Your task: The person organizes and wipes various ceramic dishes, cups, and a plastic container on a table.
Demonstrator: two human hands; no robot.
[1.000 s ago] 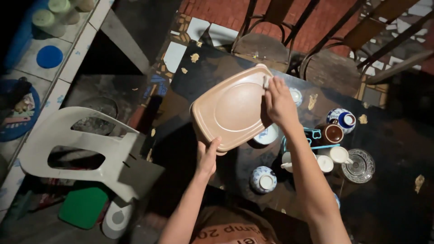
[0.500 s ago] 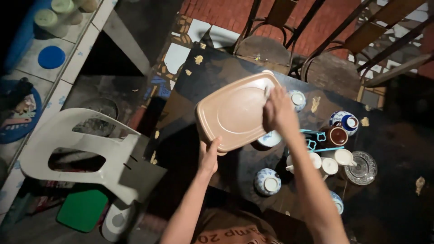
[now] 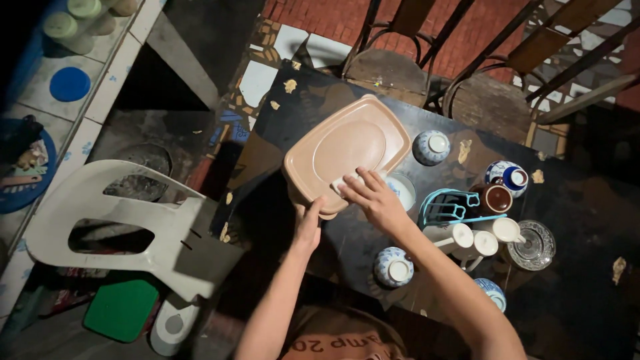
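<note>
Looks like a home dining or kitchen corner, pretty lived-in; there's a dark table [image 3: 320,107] with chipped paint, loaded with crockery: blue-and-white bowls [image 3: 431,147], white mugs [image 3: 453,235], a brown cup [image 3: 494,197], a glass dish [image 3: 532,245] and a light blue rack [image 3: 445,207]; two worn round-seat chairs [image 3: 387,67] sit at the far side on a red brick floor [image 3: 460,27] patched with broken tile; on the left a white plastic chair [image 3: 127,227] lies tipped over, next to a tiled counter [image 3: 87,100] with plastic cups [image 3: 73,27] and a blue lid [image 3: 69,83]; dim household lighting, nothing commercial about it.
</note>
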